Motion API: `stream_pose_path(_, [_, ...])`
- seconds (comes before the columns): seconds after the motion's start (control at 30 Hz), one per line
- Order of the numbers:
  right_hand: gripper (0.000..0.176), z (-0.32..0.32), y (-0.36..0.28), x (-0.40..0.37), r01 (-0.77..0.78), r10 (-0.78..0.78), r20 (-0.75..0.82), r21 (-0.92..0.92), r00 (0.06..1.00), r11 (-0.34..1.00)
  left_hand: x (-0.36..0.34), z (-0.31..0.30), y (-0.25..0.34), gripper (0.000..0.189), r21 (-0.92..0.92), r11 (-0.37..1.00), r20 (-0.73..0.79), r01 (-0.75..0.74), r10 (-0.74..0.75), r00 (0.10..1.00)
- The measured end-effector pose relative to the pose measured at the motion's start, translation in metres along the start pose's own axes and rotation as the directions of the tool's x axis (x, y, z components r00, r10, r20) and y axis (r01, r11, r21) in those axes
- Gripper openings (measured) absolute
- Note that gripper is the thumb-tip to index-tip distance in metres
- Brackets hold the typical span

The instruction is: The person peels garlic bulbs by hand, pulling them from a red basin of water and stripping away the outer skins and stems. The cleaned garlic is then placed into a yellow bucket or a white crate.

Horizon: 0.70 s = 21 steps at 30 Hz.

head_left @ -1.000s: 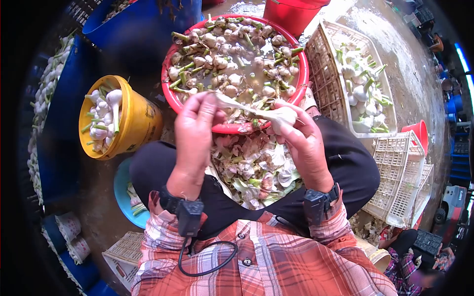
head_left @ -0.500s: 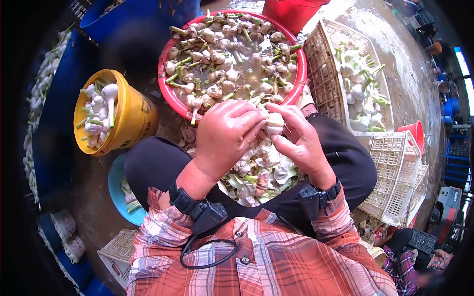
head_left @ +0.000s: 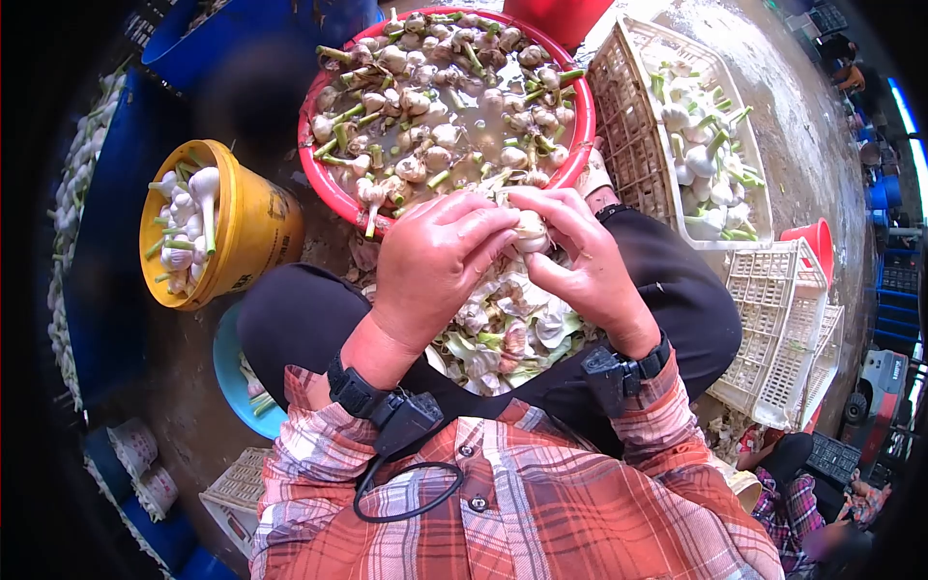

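A pale garlic bulb [head_left: 531,232] is held between my two hands, above a pile of loose garlic skins [head_left: 507,333] between my legs. My left hand [head_left: 435,261] pinches it from the left with thumb and fingers. From the other side, the fingers and thumb of my right hand [head_left: 580,256] close round it. Part of the bulb is hidden behind the fingers. Just beyond my hands stands a red tub [head_left: 311,159] of murky water, where many unpeeled garlic bulbs [head_left: 411,101] with cut green stems float.
To the left stand a yellow bucket [head_left: 266,227] of cleaner garlic and a light-blue basin [head_left: 230,362]. At right, a white crate [head_left: 628,116] holds garlic; stacked crates [head_left: 764,329] and a red bucket [head_left: 817,246] are nearby. Another person [head_left: 788,503] sits at lower right.
The garlic bulb has turned slightly between my fingers and shifted a little up and left, with my right fingers now covering more of its top. The whole view has shifted slightly.
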State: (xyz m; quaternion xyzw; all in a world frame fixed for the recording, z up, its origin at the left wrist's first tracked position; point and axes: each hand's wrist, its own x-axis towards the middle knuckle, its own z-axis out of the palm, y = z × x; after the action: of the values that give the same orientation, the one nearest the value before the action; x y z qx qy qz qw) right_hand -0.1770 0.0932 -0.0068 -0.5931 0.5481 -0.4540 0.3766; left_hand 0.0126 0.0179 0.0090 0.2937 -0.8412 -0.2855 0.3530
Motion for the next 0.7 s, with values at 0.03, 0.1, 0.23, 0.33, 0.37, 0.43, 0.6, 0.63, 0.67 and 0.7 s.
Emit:
stream_pose_path(0.03, [0.058, 0.001, -0.004, 0.002, 0.104, -0.11, -0.022, -0.186, 0.994, 0.977, -0.001, -0.002, -0.001, 0.019, 0.055, 0.998, 0.024, -0.009, 0.008, 1.0])
stream_pose_path(0.1, [0.056, 0.004, -0.007, 0.005, 0.124, -0.142, -0.051, -0.261, 0.989, 0.957, -0.001, -0.002, 0.002, 0.019, 0.046, 0.999, 0.003, 0.029, -0.029, 1.0])
stream_pose_path(0.23, [0.051, 0.007, -0.014, 0.012, 0.198, -0.271, -0.088, -0.479, 0.958, 0.855, 0.001, 0.001, 0.011, 0.018, -0.377, 0.806, 0.048, 0.457, -0.476, 0.878])
stream_pose_path(0.33, [0.05, 0.011, -0.015, 0.013, 0.232, -0.325, -0.069, -0.565, 0.943, 0.792, -0.002, 0.0, -0.003, 0.015, -0.245, 0.908, 0.032, 0.34, -0.343, 0.939])
stream_pose_path(0.37, [0.05, 0.012, -0.014, 0.013, 0.228, -0.321, -0.065, -0.576, 0.945, 0.785, -0.002, 0.0, -0.005, 0.014, -0.214, 0.917, 0.04, 0.338, -0.337, 0.941])
stream_pose_path(0.43, [0.05, 0.013, -0.012, 0.011, 0.217, -0.31, -0.062, -0.587, 0.949, 0.78, -0.002, 0.004, -0.003, 0.013, -0.167, 0.925, 0.052, 0.341, -0.337, 0.94])
stream_pose_path(0.6, [0.054, 0.012, -0.009, 0.007, 0.219, -0.295, -0.027, -0.604, 0.955, 0.766, 0.0, 0.01, -0.005, 0.009, 0.009, 0.971, 0.039, 0.241, -0.241, 0.97])
stream_pose_path(0.63, [0.054, 0.01, -0.008, 0.006, 0.219, -0.293, -0.025, -0.604, 0.956, 0.766, 0.001, 0.01, -0.006, 0.01, -0.015, 0.962, 0.062, 0.271, -0.27, 0.961])
stream_pose_path(0.67, [0.056, 0.008, -0.005, 0.004, 0.226, -0.298, -0.043, -0.554, 0.954, 0.802, 0.001, 0.01, -0.006, 0.01, -0.038, 0.953, 0.087, 0.301, -0.297, 0.951])
stream_pose_path(0.7, [0.058, 0.005, -0.005, 0.004, 0.232, -0.303, -0.061, -0.504, 0.951, 0.832, 0.0, 0.013, -0.008, 0.01, -0.041, 0.953, 0.086, 0.299, -0.295, 0.952])
